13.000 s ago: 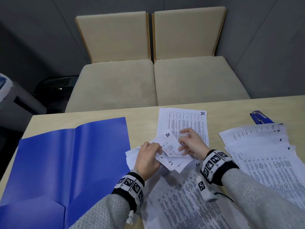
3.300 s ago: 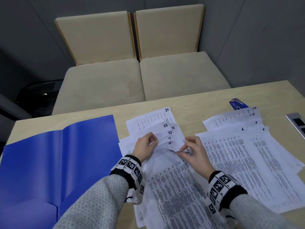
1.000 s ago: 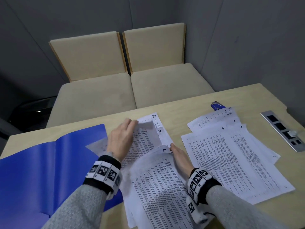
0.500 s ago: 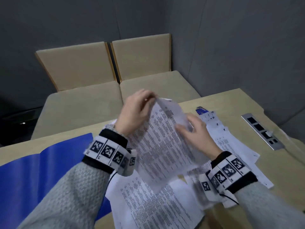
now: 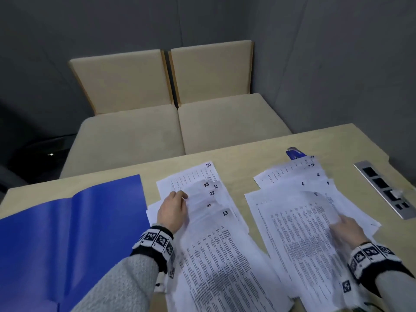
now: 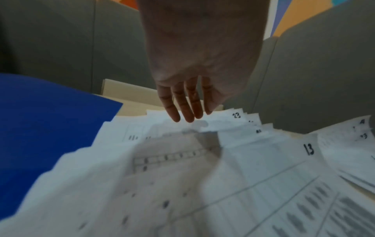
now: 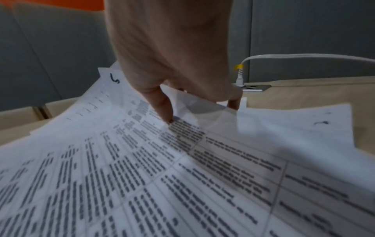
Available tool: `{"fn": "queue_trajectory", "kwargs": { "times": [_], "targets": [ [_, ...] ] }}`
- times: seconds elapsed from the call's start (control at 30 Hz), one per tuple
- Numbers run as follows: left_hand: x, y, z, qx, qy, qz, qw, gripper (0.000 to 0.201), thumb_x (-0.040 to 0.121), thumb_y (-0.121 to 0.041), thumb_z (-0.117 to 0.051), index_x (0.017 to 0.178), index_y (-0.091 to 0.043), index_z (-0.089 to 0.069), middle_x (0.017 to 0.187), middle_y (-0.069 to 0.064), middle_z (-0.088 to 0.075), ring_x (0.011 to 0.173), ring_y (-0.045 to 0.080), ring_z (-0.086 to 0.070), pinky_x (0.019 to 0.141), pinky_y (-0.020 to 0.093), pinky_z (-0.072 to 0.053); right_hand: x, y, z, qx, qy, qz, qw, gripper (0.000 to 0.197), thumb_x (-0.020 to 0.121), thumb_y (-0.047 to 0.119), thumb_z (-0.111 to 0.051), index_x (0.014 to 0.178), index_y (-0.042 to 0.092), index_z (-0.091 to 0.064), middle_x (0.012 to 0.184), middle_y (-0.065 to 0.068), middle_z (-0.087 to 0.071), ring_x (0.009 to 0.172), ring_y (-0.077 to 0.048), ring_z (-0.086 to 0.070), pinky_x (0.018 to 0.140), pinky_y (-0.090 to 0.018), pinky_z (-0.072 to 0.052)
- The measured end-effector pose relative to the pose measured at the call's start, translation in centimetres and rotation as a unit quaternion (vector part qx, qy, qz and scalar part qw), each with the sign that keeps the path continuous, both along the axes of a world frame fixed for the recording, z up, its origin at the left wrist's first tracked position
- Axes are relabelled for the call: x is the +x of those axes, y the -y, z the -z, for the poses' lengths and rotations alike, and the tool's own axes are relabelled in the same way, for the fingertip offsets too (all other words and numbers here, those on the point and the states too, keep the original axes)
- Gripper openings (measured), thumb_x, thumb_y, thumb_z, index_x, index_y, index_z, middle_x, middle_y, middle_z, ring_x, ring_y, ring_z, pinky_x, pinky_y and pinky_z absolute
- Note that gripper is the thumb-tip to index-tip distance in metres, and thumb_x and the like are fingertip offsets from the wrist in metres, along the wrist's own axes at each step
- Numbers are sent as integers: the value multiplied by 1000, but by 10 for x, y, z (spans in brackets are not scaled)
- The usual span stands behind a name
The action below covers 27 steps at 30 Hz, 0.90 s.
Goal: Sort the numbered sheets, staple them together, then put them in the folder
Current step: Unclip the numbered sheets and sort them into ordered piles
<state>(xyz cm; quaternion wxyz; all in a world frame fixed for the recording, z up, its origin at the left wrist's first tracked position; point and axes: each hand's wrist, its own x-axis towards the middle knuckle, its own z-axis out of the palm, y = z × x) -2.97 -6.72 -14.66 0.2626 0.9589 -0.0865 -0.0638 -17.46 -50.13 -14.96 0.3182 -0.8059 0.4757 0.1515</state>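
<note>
Apparently the sheet numbered 5 (image 5: 299, 224), pinched at its edge by the right hand (image 5: 347, 229), goes onto the low-number pile (image 5: 290, 174) at 3 o'clock, while the left hand (image 5: 172, 210), fingers relaxed, rests on the high-number pile (image 5: 225, 255), the blue folder (image 5: 67, 233) waiting at 9 o'clock.

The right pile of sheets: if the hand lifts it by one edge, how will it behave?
The right pile is loose and fanned, so it would probably sag and slide apart. The top sheet already curves under the right hand, so it seems floppy. It looks light, and squaring it first seems wise.
</note>
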Motion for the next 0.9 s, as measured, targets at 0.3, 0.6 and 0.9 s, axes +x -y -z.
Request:
{"fn": "queue_trajectory", "kwargs": {
  "times": [0.3,0.6,0.9],
  "targets": [
    [5,-2,16,78,-7,63,995,39,93,-25,-47,131,-18,-44,123,3,-49,108,21,-48,92,36,-43,58,-103,-20,-133,157,-116,972,49,83,7,-58,128,20,-47,136,-15,-35,125,-33,-37,106,-50,-23],
    [4,-6,12,9,10,57,998,25,85,-20,-58,110,-18,-56,102,1,-46,90,21,-50,83,34,-40,94,-232,-7,120,195,-352,908,23,84,43,-61,106,41,-56,108,14,-51,110,-9,-51,105,-46,-36],
    [-2,-7,17,-65,-20,77,995,11,71,-13,-55,80,-20,-52,145,7,-37,136,26,-30,110,43,-28,100,-238,3,178,301,-186,918,17,96,34,-50,100,18,-51,108,9,-47,110,-14,-49,96,-32,-40]
  ]
}}
